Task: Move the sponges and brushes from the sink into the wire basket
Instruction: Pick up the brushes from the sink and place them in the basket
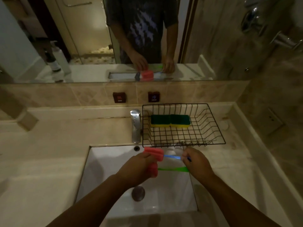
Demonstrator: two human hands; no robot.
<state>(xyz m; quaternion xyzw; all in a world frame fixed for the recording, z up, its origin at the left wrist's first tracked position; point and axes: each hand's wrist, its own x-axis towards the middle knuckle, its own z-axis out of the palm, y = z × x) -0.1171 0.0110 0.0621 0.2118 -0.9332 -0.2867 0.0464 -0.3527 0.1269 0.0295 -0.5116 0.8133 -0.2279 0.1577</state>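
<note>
Green-handled brush (173, 169) half behind hands

Chrome tap (136, 125) — wall mirror (114, 38) — two bottles (57, 59) at left

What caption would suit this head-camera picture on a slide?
Both hands lift two red-headed brushes over the sink; two sponges already sit in the basket.

Blue brush handle (172, 157): far end hidden inside the right hand (196, 161).
Green brush handle (173, 169): right end covered by the same hand.
Pink sponge heads (153, 154): partly masked by the left hand (136, 171).
Wall labels (119, 97): lettering too blurred to read.
Forearms: cut off at bottom edge.
</note>
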